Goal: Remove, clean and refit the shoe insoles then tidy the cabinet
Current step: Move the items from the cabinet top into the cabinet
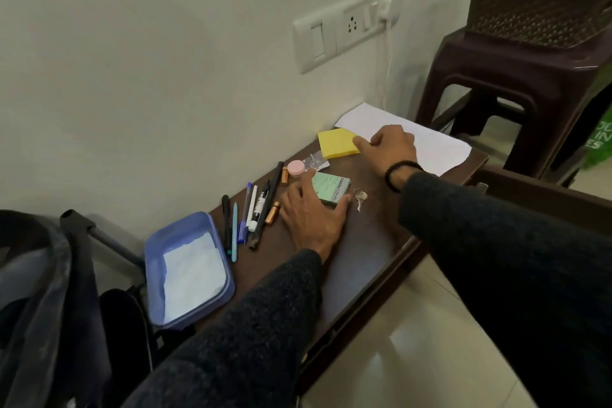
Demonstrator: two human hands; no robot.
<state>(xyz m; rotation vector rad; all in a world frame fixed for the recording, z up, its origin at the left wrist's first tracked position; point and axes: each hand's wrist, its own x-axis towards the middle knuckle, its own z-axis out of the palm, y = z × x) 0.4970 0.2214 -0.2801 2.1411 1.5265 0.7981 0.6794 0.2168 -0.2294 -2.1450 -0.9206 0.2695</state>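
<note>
dark cabinet top (371,242) bears pens (246,219), blue tray (185,270), yellow pad (337,143), keys (360,197).

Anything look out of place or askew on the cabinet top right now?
Yes: the blue tray juts out past the cabinet's left end, partly unsupported. The white paper overhangs the right end slightly. Nothing looks spilled or damaged.

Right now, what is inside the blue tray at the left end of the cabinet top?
Inside the blue tray only a white sheet of paper can be seen, lying on its floor. Whatever may lie under that paper is covered.
</note>
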